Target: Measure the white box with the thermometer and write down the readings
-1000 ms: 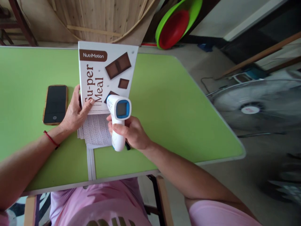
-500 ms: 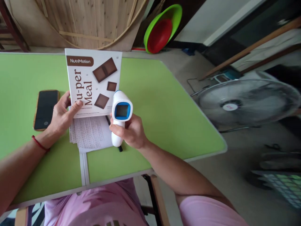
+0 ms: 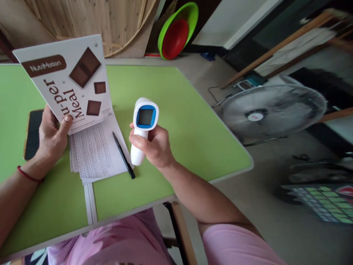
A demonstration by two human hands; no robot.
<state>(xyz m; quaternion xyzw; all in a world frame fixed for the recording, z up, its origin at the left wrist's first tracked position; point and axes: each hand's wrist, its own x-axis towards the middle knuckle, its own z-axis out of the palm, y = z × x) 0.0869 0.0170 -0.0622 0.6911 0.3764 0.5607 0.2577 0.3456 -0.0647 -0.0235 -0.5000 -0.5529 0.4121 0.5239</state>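
My left hand grips the lower left corner of a white NutriMotion box printed with chocolate pieces, thumb on its front face. The box is raised and tilted above the table. In my right hand is a white infrared thermometer, its handle wrapped by my fingers. Its blue-framed screen faces me and looks blank. Handwritten sheets of paper lie below the box, partly hidden by it. A black pen rests along their right edge. Beside my left hand lies a phone, partly covered.
The green table has a pale rim and a seam near me. On the right stands a large floor fan. Green and red basins lean behind the table, near a round wooden tabletop.
My left hand has moved the box left and tilted it, away from the thermometer. More of the papers and the pen now show. The camera view has shifted somewhat.
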